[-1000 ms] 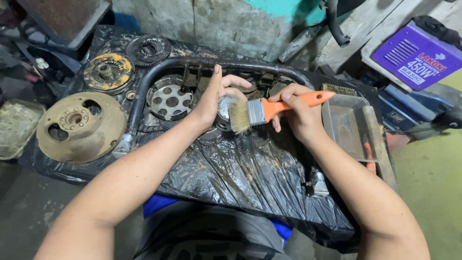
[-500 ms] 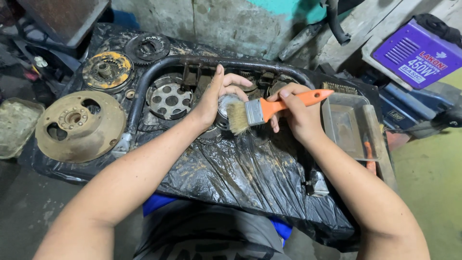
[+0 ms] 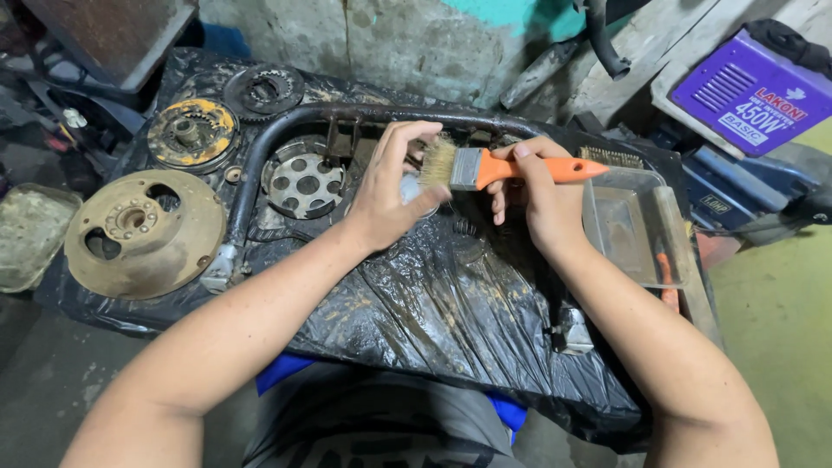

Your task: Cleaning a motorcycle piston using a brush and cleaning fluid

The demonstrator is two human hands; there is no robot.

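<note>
Right hand (image 3: pixel 533 195) grips an orange brush (image 3: pixel 494 167); left hand (image 3: pixel 390 191) clasps a small part beside the clear tray (image 3: pixel 633 227).

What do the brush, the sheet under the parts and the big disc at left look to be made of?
Brush: glossy orange handle, probably plastic, bright metal ferrule, pale bristles. Sheet: thin black plastic film, wrinkled and shiny. Disc: likely metal, dull tan, grimy or rusty coating.

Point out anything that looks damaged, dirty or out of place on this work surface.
Brown grime smears the crumpled black plastic sheet. The round cover at left is rusty brown, and the paintbrush in the right hand has soiled bristles. Nothing looks spilled or toppled.
</note>
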